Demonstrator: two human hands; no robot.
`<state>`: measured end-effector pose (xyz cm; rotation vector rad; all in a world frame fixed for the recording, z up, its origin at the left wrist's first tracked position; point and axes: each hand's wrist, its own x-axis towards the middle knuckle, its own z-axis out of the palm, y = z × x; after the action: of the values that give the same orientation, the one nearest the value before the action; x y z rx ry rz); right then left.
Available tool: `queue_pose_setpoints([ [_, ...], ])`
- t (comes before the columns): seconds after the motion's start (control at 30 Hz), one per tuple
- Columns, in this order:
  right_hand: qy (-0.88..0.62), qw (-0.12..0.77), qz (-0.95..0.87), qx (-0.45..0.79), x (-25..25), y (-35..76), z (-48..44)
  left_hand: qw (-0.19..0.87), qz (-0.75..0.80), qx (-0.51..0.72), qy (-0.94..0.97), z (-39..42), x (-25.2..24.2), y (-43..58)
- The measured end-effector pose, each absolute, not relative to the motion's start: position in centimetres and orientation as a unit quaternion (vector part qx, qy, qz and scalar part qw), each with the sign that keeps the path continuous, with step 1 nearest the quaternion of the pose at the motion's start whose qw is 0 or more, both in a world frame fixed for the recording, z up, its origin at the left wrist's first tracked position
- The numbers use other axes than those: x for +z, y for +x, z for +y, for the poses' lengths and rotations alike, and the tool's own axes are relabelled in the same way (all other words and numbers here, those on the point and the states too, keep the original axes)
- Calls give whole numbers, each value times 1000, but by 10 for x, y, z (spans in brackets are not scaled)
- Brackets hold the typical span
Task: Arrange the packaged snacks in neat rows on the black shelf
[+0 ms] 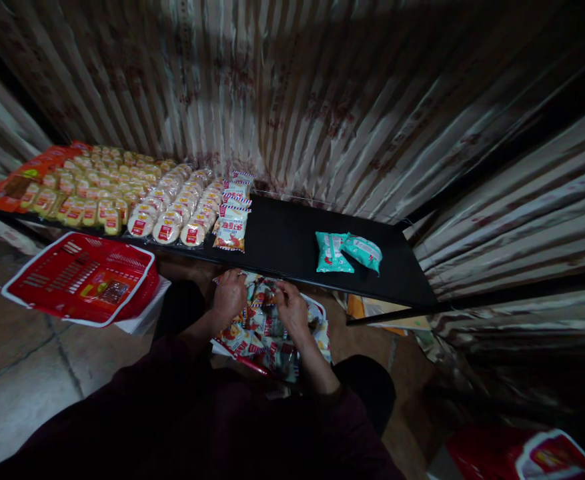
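My left hand (229,298) is closed, its fingers curled on a snack packet at the left side of a full basket. Across from it, my right hand (293,310) bends its fingers down onto the packets, thumb and fingertips pinched at one; exactly which packet is hard to see in the dim light. Several white snack packets (255,343) with red and blue print fill the basket (318,308) between my knees. On the black shelf (282,233) just beyond, matching white packets (232,227) stand in a row.
Left on the shelf are rows of round wrapped cakes (167,228), small yellow packs (89,212) and an orange bag (17,183). Two teal packets (335,253) lie toward its right end. A red basket (55,277) sits at floor left, another (492,453) at lower right. Curtains (292,87) hang behind.
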<state>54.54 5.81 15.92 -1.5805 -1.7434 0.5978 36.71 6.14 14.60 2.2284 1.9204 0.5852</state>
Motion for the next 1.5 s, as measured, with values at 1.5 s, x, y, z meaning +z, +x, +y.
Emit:
queue_pose_setpoints([
  [1.5,-629,449,-516,371,158,487,25,385,626,393,553,31,157,373],
])
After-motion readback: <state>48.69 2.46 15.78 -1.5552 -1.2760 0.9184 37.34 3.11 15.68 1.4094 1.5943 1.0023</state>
